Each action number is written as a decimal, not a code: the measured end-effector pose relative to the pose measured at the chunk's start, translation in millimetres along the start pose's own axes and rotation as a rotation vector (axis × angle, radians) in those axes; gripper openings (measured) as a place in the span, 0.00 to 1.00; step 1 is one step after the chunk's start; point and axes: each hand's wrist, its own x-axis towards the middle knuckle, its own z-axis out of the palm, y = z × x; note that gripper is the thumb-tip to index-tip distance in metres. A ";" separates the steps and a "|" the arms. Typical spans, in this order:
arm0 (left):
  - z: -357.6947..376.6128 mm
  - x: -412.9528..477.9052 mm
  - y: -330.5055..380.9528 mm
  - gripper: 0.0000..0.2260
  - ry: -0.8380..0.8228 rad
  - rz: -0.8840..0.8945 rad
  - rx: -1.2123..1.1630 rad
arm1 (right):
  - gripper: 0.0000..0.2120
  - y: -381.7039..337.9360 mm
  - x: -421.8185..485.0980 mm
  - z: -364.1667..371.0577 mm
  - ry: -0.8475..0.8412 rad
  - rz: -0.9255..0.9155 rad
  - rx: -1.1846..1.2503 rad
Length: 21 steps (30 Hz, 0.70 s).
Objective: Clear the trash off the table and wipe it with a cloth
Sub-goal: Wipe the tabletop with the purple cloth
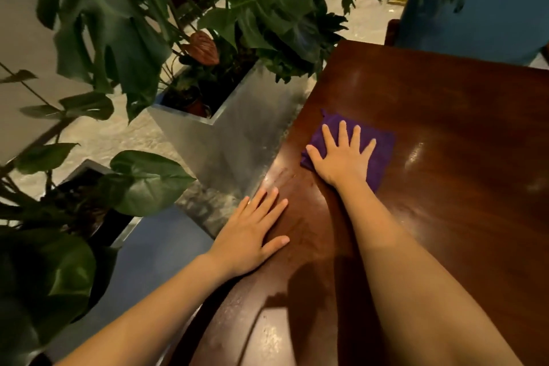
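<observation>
A purple cloth (380, 151) lies flat on the dark glossy wooden table (445, 116), near its left edge. My right hand (341, 154) presses down on the cloth with fingers spread and straight. My left hand (252, 235) rests flat on the table's left edge, fingers straight, holding nothing. No trash shows on the visible part of the table.
Metal planters (237, 134) with large-leaved green plants (118, 38) stand close against the table's left side. A blue chair back (475, 3) rises beyond the far edge. Pale floor shows between the planters.
</observation>
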 end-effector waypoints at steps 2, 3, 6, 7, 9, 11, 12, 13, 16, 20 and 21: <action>4.0 -12.5 0.8 0.36 0.005 -0.013 -0.013 | 0.33 -21.4 -8.4 5.7 -0.003 -0.029 -0.001; 5.2 -18.7 0.9 0.37 0.017 -0.014 -0.012 | 0.33 -31.2 -13.4 7.9 -0.008 -0.054 -0.003; 10.5 -41.7 -3.6 0.36 0.032 0.005 -0.006 | 0.33 -50.1 -33.4 13.9 -0.028 -0.130 0.001; 13.1 -51.3 -5.4 0.36 0.033 0.014 -0.007 | 0.32 -53.5 -42.1 15.8 -0.029 -0.151 0.005; 18.6 -72.5 -9.5 0.35 0.021 0.031 0.000 | 0.32 -59.9 -62.1 19.5 -0.030 -0.201 0.007; 23.3 -95.1 -15.0 0.34 0.038 0.037 0.008 | 0.32 -67.2 -84.8 22.7 -0.046 -0.262 0.004; 24.6 -105.0 -16.9 0.33 0.041 0.036 0.010 | 0.31 -69.8 -96.5 24.5 -0.059 -0.290 -0.001; 26.2 -113.6 -18.4 0.32 0.029 0.037 0.014 | 0.31 -71.3 -108.4 26.1 -0.069 -0.310 -0.006; 27.7 -131.1 -20.1 0.30 -0.004 0.054 0.054 | 0.30 -71.0 -139.4 31.2 -0.065 -0.333 -0.015; 25.4 -148.4 -25.2 0.29 -0.017 0.081 0.084 | 0.32 -71.5 -177.2 37.2 -0.061 -0.372 -0.041; 24.2 -152.8 -27.2 0.28 -0.021 0.086 0.080 | 0.34 -71.2 -186.6 37.8 -0.053 -0.390 -0.043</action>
